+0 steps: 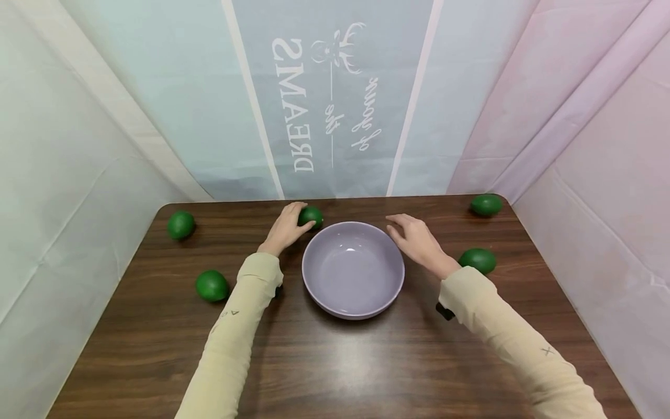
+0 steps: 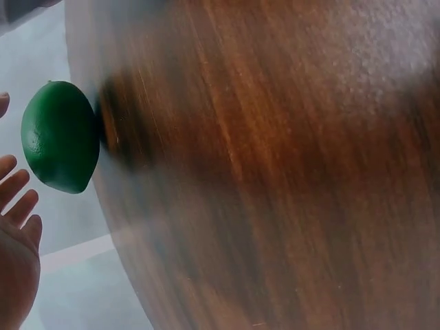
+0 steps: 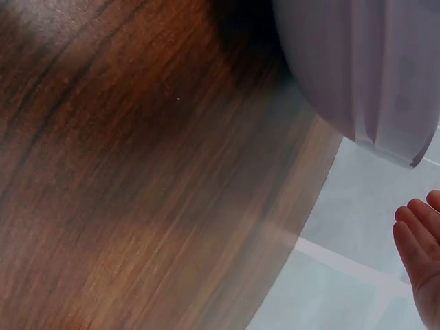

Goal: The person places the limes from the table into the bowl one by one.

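Head view: lavender bowl (image 1: 353, 273) mid-table, glossy inside facing me. Green fruit (image 1: 311, 216) on the table (image 1: 345, 372) just behind bowl's left rim, long axis roughly sideways, tip right. Left hand (image 1: 287, 228) around its left side, fingers loose. Right hand (image 1: 416, 238) near bowl's right rim, fingers relaxed. Left-side fruits (image 1: 211, 286), a pair; right-side fruits (image 1: 487, 204), another pair, one partly behind right sleeve (image 1: 466, 291).
Left wrist: fingers extended, not gripping; contact can't tell.
Right wrist: fingers straight, apart from bowl.
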`<state>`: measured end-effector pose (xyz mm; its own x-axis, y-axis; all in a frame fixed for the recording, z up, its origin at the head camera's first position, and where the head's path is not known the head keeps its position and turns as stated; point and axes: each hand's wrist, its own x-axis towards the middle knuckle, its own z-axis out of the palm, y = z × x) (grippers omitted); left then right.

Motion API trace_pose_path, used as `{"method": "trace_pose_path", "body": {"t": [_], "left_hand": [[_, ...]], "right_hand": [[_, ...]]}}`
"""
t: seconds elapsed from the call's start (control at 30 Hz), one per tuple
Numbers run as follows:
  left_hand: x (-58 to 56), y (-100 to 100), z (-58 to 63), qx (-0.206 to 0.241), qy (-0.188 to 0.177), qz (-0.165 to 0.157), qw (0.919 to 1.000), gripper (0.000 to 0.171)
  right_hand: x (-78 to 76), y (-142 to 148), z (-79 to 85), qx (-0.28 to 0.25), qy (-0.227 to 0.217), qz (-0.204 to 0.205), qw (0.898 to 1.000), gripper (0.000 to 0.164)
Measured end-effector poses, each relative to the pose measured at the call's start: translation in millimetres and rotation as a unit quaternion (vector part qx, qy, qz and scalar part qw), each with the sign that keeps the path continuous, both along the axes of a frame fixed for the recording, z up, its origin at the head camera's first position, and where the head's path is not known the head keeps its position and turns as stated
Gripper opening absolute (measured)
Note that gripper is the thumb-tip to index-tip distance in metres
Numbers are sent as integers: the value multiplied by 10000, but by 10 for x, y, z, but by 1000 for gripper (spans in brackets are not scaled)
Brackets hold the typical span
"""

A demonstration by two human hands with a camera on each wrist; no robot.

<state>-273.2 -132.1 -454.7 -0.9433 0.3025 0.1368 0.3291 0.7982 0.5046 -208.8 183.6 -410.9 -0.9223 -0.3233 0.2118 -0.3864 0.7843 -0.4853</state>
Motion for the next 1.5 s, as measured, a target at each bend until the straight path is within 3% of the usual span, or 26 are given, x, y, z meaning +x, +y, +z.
{"method": "trace_pose_path", "body": {"t": [0.27, 0.67, 1.17, 1.5], "left_hand": [[-43, -8, 30, 80, 92, -274, 9996, 63], [-107, 54, 70, -364, 332, -604, 9970, 60], [-146, 108, 42, -585, -6, -797, 9951, 55], [-129, 122, 15, -692, -201, -759, 9945, 56]], "right_hand": [[83, -11, -31, -184, 111, 133, 9997, 33], [178, -45, -109, -490, 545, 144, 9972, 30], [252, -76, -231, -688, 812, -35, 9943, 30], [301, -56, -333, -842, 925, 4, 9921, 30]]}}
